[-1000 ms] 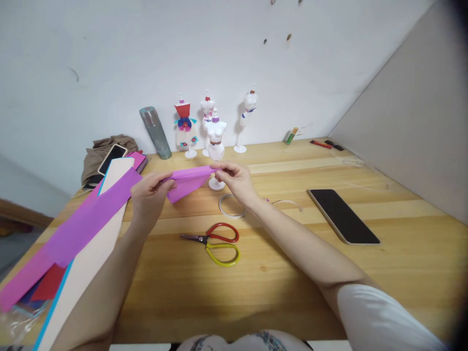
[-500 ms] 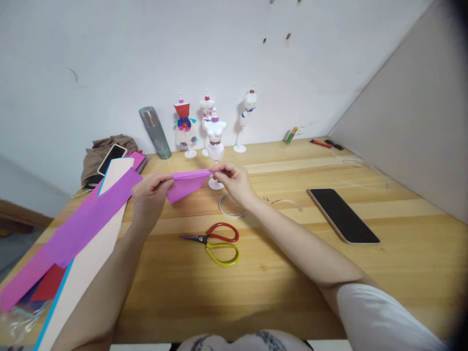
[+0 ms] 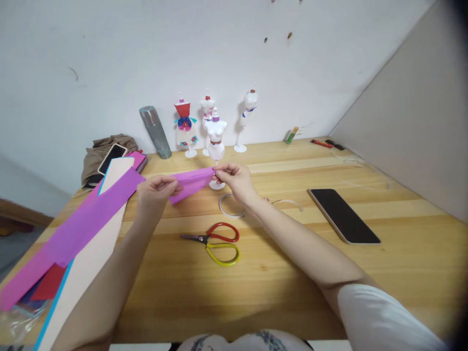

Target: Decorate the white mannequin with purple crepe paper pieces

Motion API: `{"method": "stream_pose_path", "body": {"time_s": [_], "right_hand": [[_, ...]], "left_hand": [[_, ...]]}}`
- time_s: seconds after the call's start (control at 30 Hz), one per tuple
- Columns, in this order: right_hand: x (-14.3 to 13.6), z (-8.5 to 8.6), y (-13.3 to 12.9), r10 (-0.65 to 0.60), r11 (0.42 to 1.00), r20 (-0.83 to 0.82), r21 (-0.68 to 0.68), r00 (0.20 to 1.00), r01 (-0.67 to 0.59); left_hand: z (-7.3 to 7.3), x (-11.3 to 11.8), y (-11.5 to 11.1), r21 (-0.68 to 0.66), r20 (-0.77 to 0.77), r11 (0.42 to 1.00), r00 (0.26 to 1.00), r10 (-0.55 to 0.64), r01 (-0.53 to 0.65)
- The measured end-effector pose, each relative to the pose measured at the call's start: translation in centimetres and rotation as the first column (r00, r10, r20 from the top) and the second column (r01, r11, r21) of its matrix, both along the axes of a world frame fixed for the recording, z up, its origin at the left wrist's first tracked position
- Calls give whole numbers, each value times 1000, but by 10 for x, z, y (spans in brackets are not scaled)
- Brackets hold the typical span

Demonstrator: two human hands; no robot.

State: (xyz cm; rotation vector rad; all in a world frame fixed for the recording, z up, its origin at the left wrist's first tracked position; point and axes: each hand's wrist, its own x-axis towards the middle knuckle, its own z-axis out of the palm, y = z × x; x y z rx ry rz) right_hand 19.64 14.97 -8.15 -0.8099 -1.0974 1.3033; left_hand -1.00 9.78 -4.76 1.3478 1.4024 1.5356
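A small pinkish-purple sheet (image 3: 192, 184) is stretched between my two hands above the table, its top edge folded. My left hand (image 3: 155, 195) pinches its left end with thumb and fingers. The right end is pinched in my right hand (image 3: 236, 181), just in front of the foot of a white mini mannequin (image 3: 216, 136) with a purple neck band and brown waist band. Below my hands lie scissors (image 3: 212, 241) with one red and one yellow handle, blades pointing left. A white ring (image 3: 231, 214) rests by my right wrist.
Behind stand a dressed mannequin (image 3: 185, 124), two other mannequins and a grey bottle (image 3: 155, 132). Purple sheets (image 3: 91, 217), a white sheet and a phone on brown cloth (image 3: 91, 155) lie at left. A large phone (image 3: 343, 216) lies right; a glue stick (image 3: 291, 135) stands near the wall.
My left hand has shifted slightly to the right, closer to my right hand. The sheet between them has moved slightly right, and its hanging part sits differently.
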Motion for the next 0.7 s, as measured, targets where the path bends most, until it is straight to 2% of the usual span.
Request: {"method": "stream_pose_path", "body": {"time_s": [0.23,0.7], "right_hand": [[3,-2,1,-13,1000,1,-14,1000,13],[6,-3,2,-8,1000,24,8,1000,8]], "left_hand": [[0,-1,1,-9,147,1000,989,10,-9],[0,-4,2,36,12,999,1000,-13,12]]}}
